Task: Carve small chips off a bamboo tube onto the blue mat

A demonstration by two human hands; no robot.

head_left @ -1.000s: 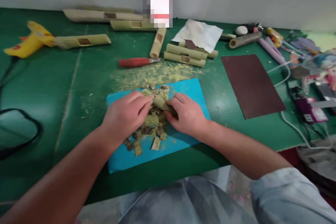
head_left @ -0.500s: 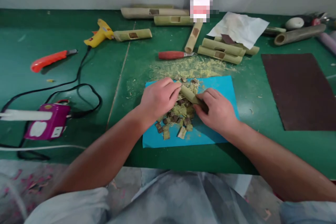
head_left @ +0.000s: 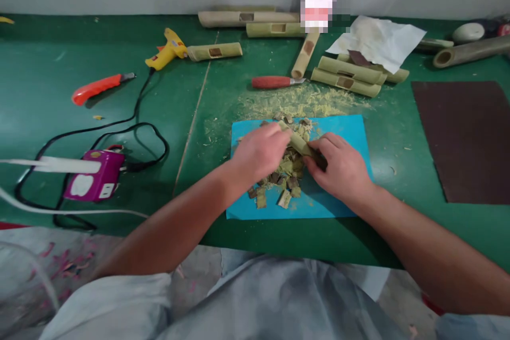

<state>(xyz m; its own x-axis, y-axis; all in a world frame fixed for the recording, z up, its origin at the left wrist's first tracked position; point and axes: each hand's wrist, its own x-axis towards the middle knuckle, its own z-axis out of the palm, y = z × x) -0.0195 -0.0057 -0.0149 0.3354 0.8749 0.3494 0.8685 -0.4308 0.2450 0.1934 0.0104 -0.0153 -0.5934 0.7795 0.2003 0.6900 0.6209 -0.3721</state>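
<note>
A short green bamboo tube slants over the blue sheet, held between my two hands. My right hand is closed round its lower right end. At the upper left end, my left hand is closed with curled fingers against the tube; its fingertips are partly hidden, and I cannot tell if anything thin lies under them. Beneath both hands lies a heap of bamboo chips and shavings, partly covered by the left hand. A red-handled carving knife rests beyond the sheet.
Several cut bamboo tubes lie at the back, some under a crumpled white paper. On the right is a dark brown sheet. To the left are a yellow glue gun, an orange utility knife and a purple power adapter with cables.
The whole view has shifted, so things appear further right. My left hand has shifted slightly along the tube's upper end; the right hand keeps its hold.
</note>
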